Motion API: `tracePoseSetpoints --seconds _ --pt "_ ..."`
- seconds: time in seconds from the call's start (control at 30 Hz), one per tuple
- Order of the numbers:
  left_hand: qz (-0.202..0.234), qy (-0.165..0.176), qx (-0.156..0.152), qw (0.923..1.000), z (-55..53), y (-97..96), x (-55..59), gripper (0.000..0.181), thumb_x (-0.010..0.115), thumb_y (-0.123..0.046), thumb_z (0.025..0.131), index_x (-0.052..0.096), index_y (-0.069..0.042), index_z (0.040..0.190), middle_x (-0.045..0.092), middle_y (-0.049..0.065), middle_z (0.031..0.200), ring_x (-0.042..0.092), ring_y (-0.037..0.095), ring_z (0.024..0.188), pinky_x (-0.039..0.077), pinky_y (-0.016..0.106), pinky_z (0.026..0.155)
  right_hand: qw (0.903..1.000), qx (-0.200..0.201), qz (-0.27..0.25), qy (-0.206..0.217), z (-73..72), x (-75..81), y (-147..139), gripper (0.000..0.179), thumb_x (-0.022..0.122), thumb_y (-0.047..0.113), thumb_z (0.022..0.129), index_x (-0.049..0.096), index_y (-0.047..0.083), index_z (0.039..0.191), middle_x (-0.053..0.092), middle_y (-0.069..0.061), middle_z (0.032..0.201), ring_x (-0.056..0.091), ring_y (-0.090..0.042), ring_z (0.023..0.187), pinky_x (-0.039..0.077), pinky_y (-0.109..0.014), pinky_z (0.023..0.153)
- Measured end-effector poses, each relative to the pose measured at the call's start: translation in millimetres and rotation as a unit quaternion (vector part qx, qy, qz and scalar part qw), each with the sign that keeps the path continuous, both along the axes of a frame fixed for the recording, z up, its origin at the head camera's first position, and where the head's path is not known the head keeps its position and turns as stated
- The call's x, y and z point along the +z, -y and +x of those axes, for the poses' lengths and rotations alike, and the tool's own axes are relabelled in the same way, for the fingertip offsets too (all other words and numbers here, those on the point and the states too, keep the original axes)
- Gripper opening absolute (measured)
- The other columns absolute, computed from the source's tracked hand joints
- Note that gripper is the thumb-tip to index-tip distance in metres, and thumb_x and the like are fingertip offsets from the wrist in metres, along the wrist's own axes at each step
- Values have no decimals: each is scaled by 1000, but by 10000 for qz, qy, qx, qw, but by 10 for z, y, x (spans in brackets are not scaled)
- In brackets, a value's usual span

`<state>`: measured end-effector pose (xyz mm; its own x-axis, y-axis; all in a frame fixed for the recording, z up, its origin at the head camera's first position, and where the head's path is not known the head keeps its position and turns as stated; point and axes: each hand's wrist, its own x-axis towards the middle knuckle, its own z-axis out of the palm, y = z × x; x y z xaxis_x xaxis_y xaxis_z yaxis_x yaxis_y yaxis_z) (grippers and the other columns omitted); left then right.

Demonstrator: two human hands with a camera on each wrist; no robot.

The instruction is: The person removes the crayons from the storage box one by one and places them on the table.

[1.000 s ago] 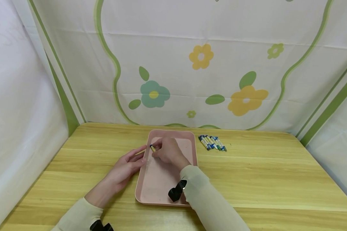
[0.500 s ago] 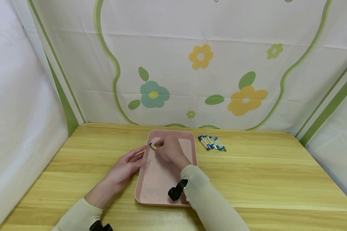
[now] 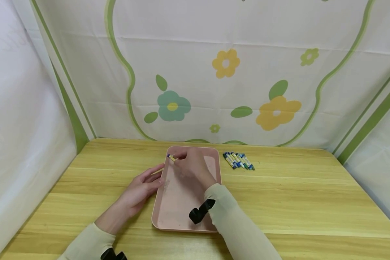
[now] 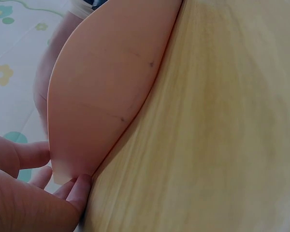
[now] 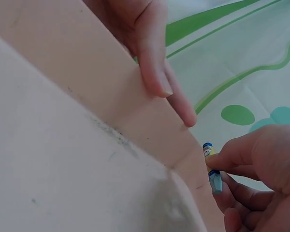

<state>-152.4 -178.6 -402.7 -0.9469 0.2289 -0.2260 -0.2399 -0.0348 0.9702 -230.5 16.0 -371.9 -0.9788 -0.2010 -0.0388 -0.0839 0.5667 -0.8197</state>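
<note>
My right hand [image 3: 193, 164] pinches a crayon [image 3: 171, 157] over the far left part of the pink tray [image 3: 182, 213]. In the right wrist view the crayon [image 5: 212, 166] has a yellow and blue wrapper and a pale blue-grey end, held between thumb and fingers beside the tray wall. My left hand [image 3: 143, 186] rests against the tray's left side with its fingers extended. Seen from the left wrist, the fingertips [image 4: 36, 154] touch the rim, and others lie low on the outer wall near the table.
Several crayons [image 3: 237, 160] lie side by side on the wooden table [image 3: 295, 202], right of the tray's far end. A floral curtain [image 3: 195, 79] hangs behind the table. Dark smudges [image 5: 111, 133] mark the tray's inside. White cloth [image 3: 22, 119] stands at the left.
The right hand has shifted slightly away from me, carrying the crayon from near the tray's left wall to its far left corner. The left hand stays put.
</note>
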Motion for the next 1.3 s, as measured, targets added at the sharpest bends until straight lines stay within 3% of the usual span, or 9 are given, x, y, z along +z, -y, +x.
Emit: tracePoseSetpoints --seconds 0.13,0.37,0.63,0.77,0.87,1.07,1.3 --pt "5 -9 -40 10000 4 3 0 61 55 -12 110 34 -13 167 35 21 171 44 31 154 48 21 109 9999 -4 -79 68 -1 59 -14 25 77 14 96 83 23 119 79 1 119 68 -14 89 54 -26 72" --pt "20 40 23 10000 -6 8 -6 60 54 -8 109 35 -14 166 37 18 171 44 31 154 49 19 107 9997 87 -168 126 5 158 -23 33 75 10 98 80 26 126 78 4 130 71 -13 107 57 -27 78" --pt "36 54 56 10000 -3 -5 2 61 56 -9 108 37 -13 166 37 19 171 42 31 155 50 18 105 9996 -88 277 17 7 285 -89 24 77 20 98 83 30 119 80 4 116 67 -12 85 53 -26 68" --pt "31 54 48 10000 -5 -7 9 61 56 -9 108 36 -13 166 36 19 171 41 31 155 50 18 105 9956 -324 866 -134 19 335 -157 21 78 30 98 83 40 116 80 13 110 68 -9 92 53 -31 81" --pt "9 56 28 10000 -10 -5 9 61 55 -9 109 34 -12 166 35 19 172 40 31 156 50 18 106 9929 -392 1079 -300 22 355 -214 18 76 34 98 83 40 114 80 15 106 69 -9 98 53 -36 90" --pt "74 47 36 10000 -5 -5 8 61 53 -8 109 33 -11 167 34 20 172 43 29 153 50 18 104 9990 -212 259 -294 23 381 -354 20 75 19 99 84 20 117 80 -1 114 72 -18 100 60 -35 84" --pt "102 72 76 9999 1 -6 4 61 54 -6 109 34 -11 166 35 20 171 45 28 152 50 20 106 9984 -507 44 -256 9 392 -568 20 76 18 98 83 19 117 80 -2 116 73 -20 100 61 -34 81"
